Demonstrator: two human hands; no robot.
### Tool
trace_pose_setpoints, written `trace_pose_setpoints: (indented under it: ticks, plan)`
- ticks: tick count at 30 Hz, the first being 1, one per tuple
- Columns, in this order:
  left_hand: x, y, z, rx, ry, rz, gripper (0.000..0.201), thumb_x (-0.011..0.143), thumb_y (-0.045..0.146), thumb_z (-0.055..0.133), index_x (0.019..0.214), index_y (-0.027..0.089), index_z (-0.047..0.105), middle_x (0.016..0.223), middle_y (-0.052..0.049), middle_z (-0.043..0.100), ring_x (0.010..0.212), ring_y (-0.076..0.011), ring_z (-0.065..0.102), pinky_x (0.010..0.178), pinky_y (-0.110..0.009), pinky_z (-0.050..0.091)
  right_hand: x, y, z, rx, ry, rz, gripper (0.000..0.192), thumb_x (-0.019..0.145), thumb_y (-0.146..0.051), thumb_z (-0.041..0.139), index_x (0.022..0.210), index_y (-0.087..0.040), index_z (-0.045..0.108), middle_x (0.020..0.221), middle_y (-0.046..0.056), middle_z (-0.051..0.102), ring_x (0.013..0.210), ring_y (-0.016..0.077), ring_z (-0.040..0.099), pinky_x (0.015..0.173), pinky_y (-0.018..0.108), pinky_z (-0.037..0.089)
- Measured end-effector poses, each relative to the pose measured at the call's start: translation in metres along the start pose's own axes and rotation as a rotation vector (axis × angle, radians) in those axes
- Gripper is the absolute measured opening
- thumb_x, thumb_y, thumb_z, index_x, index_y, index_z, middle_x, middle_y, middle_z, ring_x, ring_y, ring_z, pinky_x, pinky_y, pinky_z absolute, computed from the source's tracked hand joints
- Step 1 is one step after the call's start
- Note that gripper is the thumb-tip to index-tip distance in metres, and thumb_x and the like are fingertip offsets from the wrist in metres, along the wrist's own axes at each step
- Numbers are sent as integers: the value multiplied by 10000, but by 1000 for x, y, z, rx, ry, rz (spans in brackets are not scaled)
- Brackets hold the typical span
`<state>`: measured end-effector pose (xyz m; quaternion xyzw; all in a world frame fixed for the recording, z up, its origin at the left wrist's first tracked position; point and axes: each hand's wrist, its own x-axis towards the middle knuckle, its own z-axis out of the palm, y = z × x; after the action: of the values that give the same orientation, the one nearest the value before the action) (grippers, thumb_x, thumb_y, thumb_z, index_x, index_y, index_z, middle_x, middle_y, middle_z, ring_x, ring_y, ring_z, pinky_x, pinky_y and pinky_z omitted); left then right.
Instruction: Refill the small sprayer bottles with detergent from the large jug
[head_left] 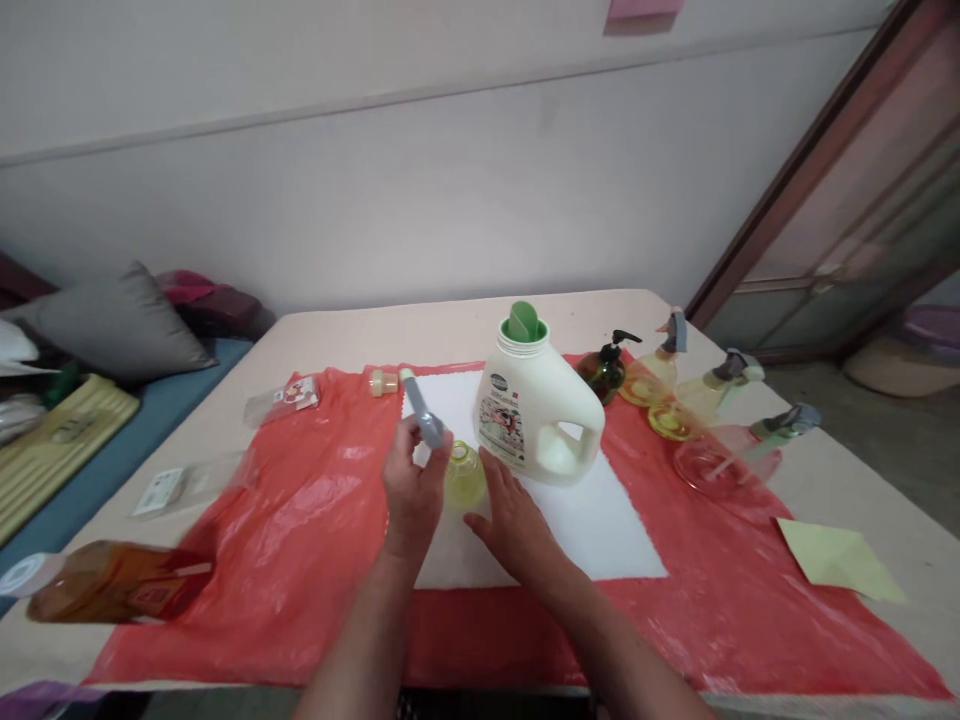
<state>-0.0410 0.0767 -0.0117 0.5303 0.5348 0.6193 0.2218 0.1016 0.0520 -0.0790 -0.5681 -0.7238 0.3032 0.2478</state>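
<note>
My left hand [417, 480] is closed on a grey spray trigger head [424, 415], whose pale nozzle end points up and away. Just right of it stands a small clear yellow bottle [465, 482] with an uncovered neck, upright on a white sheet [615, 545]. Beside the bottle's right side is my right hand [517, 515], its fingers stretched out and the thumb apart. Whether it touches the bottle I cannot tell. Behind that hand stands a large white jug [536, 410] with a handle, a printed label and a green funnel-like piece [523, 325] in its mouth.
Red plastic sheeting [300, 540] covers much of the table. On the right are a dark pump bottle [604, 372], several spray bottles [705, 395] and a yellow paper [836, 555]. Leftward lie an amber bottle [120, 582], clear packets [195, 484] and a yellowish cap [383, 382].
</note>
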Motion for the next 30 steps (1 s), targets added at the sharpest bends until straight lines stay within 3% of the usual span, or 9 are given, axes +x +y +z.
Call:
trace_pose_setpoints:
  ticks: [3,5,10,14,18,21,24,26,30]
  plan:
    - [-14,-13,16,66,-162,-54,194,927,388,641,1030,224,642,963,-22,708,887,-174,651,803,-290,501,1,4,1,6,19,-18,889,793,-154,636,1593,-129,248,1628,214,375,1516,335,363,1232,548,351]
    - [-24,-18,24,55,-184,-65,223,958,402,591,1094,230,627,984,-32,716,887,-182,656,807,-299,503,1,8,1,10,34,-35,864,793,-145,616,1582,-114,266,1615,227,392,1506,338,381,1220,557,369]
    - [-37,-34,32,105,-135,-11,280,929,418,628,1136,231,613,1054,-75,735,940,-226,684,842,-333,513,5,13,0,34,38,-43,827,787,-119,583,1562,-62,299,1600,254,406,1496,354,395,1217,562,375]
    - [-23,-47,30,91,-16,-54,316,904,457,656,1115,225,617,1034,-82,739,948,-232,686,845,-333,500,7,6,-3,61,-40,19,862,768,-139,642,1565,-72,320,1605,248,399,1496,375,386,1234,570,339]
    - [6,-46,24,-237,209,-260,310,894,507,665,1002,221,614,895,-23,707,819,-170,669,782,-289,499,8,2,-6,172,-55,63,965,728,-168,706,1593,-150,276,1631,201,371,1526,343,337,1264,555,285]
    - [19,-35,17,-563,205,-377,351,833,520,727,932,198,629,823,-12,699,718,-148,661,728,-280,513,8,-1,-8,428,5,73,1027,700,-284,788,1580,-195,266,1652,191,316,1542,331,296,1260,553,282]
    - [20,-20,9,-678,139,-406,369,815,520,754,905,174,664,824,-47,724,725,-163,680,722,-288,525,6,-6,-8,827,-20,57,1090,654,-451,851,1544,-229,262,1547,194,443,1386,336,509,1119,542,467]
    - [17,-11,5,-717,122,-411,341,838,498,744,934,175,685,867,-62,739,782,-174,695,761,-301,537,3,-10,-6,965,-3,4,1008,668,-481,849,1490,-252,312,1417,157,554,1226,301,627,1015,502,547]
    - [13,-6,-1,-885,90,-540,283,877,455,715,1005,203,704,981,-58,747,929,-182,706,890,-332,538,-3,-14,2,601,301,-233,778,755,-337,817,1421,-304,416,1354,98,575,1233,260,614,1037,464,548]
